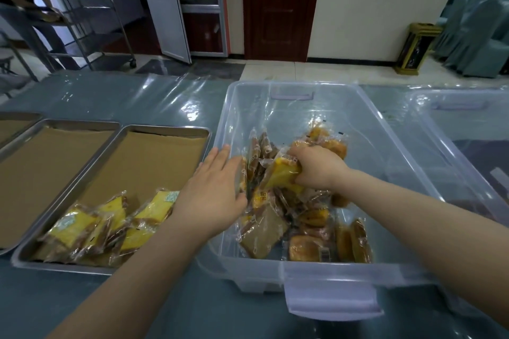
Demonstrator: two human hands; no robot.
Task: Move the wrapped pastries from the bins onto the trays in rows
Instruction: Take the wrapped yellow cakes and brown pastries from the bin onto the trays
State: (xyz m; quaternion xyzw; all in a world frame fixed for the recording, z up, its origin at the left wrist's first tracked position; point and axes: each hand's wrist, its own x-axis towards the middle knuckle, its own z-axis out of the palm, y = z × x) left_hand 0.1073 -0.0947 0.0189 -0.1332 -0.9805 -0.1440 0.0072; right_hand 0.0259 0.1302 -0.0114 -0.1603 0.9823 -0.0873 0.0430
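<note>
1 wrapped pastry (281, 174) is gripped by the right hand (317, 168) in the bin (275, 110).

You have two clear bins: the main bin (275, 107) and a second bin (468, 118) to its right. Three trays (168, 129) sit left of it, with about six wrapped pastries (71, 228) on the nearest.
</note>
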